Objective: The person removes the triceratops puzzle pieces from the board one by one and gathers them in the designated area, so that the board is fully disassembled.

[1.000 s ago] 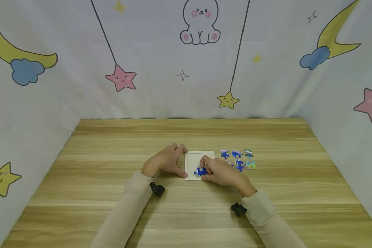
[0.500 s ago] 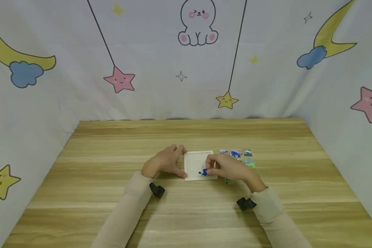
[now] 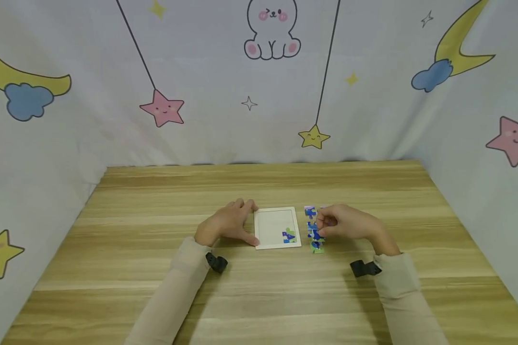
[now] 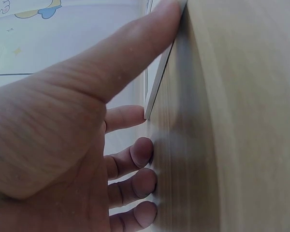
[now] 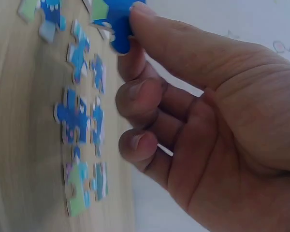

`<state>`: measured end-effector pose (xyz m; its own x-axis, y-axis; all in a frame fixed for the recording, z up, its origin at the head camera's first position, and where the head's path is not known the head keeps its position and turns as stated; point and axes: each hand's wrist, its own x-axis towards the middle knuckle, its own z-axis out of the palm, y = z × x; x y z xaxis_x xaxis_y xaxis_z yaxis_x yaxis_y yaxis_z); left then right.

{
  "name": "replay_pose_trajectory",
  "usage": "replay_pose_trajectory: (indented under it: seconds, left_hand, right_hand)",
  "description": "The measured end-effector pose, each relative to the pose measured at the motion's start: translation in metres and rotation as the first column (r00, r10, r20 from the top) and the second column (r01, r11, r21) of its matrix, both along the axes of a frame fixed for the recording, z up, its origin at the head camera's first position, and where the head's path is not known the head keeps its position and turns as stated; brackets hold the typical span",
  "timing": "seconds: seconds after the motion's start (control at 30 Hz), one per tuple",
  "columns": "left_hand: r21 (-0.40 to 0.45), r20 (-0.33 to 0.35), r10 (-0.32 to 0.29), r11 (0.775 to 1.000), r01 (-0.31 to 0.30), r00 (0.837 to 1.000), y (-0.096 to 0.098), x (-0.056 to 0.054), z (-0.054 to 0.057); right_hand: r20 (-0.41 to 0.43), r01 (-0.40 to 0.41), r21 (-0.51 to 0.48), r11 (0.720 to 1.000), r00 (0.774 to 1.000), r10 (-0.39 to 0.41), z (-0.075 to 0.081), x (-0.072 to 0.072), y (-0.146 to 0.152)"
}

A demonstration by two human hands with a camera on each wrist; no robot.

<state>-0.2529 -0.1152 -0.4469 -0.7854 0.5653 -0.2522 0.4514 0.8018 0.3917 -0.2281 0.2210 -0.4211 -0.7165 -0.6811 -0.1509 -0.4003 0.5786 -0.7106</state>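
A white square puzzle tray [image 3: 273, 223] lies flat on the table, with a blue-and-green puzzle piece [image 3: 289, 235] in its near right corner. My left hand [image 3: 228, 223] rests at the tray's left side, fingers spread. Its straight thumb [image 4: 135, 46] touches the near corner and the index finger touches the far one. Right of the tray, my right hand [image 3: 349, 224] pinches another blue-and-green puzzle piece [image 5: 117, 21] between thumb and index finger, raised above the table in the right wrist view. In the head view this hand hides several loose pieces.
Loose puzzle pieces lie right of the tray, among them a blue one [image 3: 310, 212] at the back and a blue-and-green one [image 3: 317, 247] nearest me. Several more, such as a dark blue piece [image 5: 73, 116], lie under the right hand. A printed curtain [image 3: 216, 139] borders the wooden table.
My right hand has let go of a puzzle piece in the tray's near right corner, moved right to the loose pieces and pinched another. The left hand keeps its place at the tray.
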Motion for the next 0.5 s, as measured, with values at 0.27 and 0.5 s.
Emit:
replay_pose_trajectory:
  seconds: [0.27,0.5]
  left_hand:
    - [0.0,0.006,0.004,1.0,-0.004,1.0,0.001,-0.001,0.002]
    - [0.005,-0.004,0.0,1.0,0.0,1.0,0.001,0.001,0.002]
  right_hand:
    - [0.166,-0.017,0.041,0.999,0.986,0.01,0.0,0.0,0.023]
    - [0.186,0.014,0.137,0.99,0.982,-0.04,0.0,0.002,0.022]
